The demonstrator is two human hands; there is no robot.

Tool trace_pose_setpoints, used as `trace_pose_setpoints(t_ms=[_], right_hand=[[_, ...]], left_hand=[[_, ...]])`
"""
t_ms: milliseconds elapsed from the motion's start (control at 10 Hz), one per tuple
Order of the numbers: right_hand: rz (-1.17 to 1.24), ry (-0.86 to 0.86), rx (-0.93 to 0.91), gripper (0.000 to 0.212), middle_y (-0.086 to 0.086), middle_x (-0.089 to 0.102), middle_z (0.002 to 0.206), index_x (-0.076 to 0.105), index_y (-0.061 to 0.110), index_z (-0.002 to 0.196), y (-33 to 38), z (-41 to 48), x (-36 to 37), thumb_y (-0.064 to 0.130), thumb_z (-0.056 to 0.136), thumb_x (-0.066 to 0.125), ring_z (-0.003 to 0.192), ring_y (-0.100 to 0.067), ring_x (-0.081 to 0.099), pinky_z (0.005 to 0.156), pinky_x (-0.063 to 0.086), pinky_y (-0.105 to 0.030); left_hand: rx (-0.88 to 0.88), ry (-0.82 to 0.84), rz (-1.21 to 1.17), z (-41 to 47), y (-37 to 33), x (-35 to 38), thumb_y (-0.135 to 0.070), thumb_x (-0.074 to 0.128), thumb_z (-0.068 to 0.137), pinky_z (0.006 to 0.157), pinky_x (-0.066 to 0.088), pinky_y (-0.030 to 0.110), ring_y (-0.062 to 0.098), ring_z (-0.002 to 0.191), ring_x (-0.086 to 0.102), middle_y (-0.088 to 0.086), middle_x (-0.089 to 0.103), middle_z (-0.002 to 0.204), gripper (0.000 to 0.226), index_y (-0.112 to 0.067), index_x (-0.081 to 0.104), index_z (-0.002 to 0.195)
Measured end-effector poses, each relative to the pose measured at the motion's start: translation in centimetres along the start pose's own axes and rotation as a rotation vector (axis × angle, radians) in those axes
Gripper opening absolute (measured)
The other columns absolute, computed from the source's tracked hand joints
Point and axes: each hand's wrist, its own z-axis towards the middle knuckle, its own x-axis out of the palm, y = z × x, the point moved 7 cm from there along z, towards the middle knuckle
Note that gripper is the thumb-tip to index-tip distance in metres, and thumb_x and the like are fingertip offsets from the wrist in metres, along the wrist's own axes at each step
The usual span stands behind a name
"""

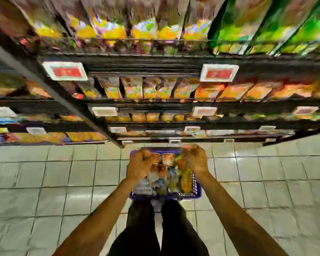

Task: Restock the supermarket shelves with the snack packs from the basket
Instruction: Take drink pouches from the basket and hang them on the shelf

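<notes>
While you stand bent over the shopping basket (198, 191), which sits on the tiled floor (63, 172) just in front of your feet and close to the foot of the shelves (155, 60), both of your arms reach straight down into it. The basket is blue-purple, with a dark mesh wall showing on its right side. It is piled with snack packs (164, 174) in mixed colours: orange-red ones toward the far edge, pale and bluish ones in the middle, a yellow-orange one along the right wall. Your left grip (139, 163) is over the far left corner of the basket, fingers curled in toward the palm; the view is too smeared to tell whether they have hold of a pack or the rim. Your right grip (195, 159) is over the far right corner, fingers bent down onto the packs there, and the blur again hides whether anything is pinched. On the shelves ahead, the top row carries dark packs with yellow bottoms (144, 28), with green packs (284, 30) beside them at the right. The row below holds orange and yellow packs (133, 87). White-framed red price tags (65, 71) hang from the shelf edges. Your dark trousers (142, 228) show between your forearms.
</notes>
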Motion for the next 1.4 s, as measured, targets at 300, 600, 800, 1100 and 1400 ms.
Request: trace_pose_setpoints(t_ms=[300,600,800,1100,1400], right_hand=[[-0.186,0.065,0.408,0.028,-0.020,0.061,0.103,0.058,-0.009,0.120,-28.0,10.7,2.7,-0.002,0.093,0.054,0.091,-0.030,0.059,0.091,0.053,-0.045],[-0.430,0.034,0.295,0.018,-0.022,0.070,0.101,0.070,0.002,0.102,-42.5,19.5,7.8,0.012,0.087,0.067,0.086,-0.027,0.059,0.077,0.049,-0.038],[-0.451,0.037,0.318,0.032,-0.021,0.067,0.113,0.064,0.001,0.115,-46.7,21.5,10.0,0.016,0.087,0.068,0.104,-0.037,0.062,0.089,0.050,-0.044],[-0.140,0.009,0.185,0.028,-0.011,0.068,0.112,0.060,0.007,0.123,-39.4,16.6,5.4,0.009,0.095,0.060,0.095,-0.022,0.064,0.067,0.043,-0.006],[0.596,0.073,0.124,0.027,-0.003,0.074,0.104,0.061,0.014,0.124,-14.7,7.5,2.7,0.018,0.098,0.055,0.085,-0.016,0.071,0.067,0.059,-0.031]], left_hand=[[-0.300,0.122,0.125,6.7,22.5,16.1,-0.009,0.056,0.094,0.084,0.047,0.042,0.035,0.098,0.064,0.024,0.068,0.102,0.019,0.007,0.066,0.096],[-0.484,0.117,-0.006,13.1,39.4,28.5,-0.028,0.075,0.079,0.101,0.045,0.046,0.036,0.118,0.057,0.019,0.062,0.124,0.058,-0.002,0.056,0.127],[-0.387,-0.028,0.125,14.6,41.7,30.8,-0.016,0.076,0.081,0.099,0.039,0.038,0.036,0.122,0.053,0.019,0.056,0.131,0.051,-0.002,0.058,0.127],[-0.258,0.066,-0.074,10.7,33.1,24.7,-0.019,0.070,0.089,0.071,0.048,0.025,0.025,0.091,0.067,0.004,0.069,0.093,0.019,-0.012,0.065,0.106],[-0.332,-0.125,-0.610,4.1,10.8,8.2,-0.044,0.056,0.094,0.084,0.058,0.048,0.032,0.092,0.071,0.018,0.073,0.101,0.043,-0.006,0.068,0.111]])
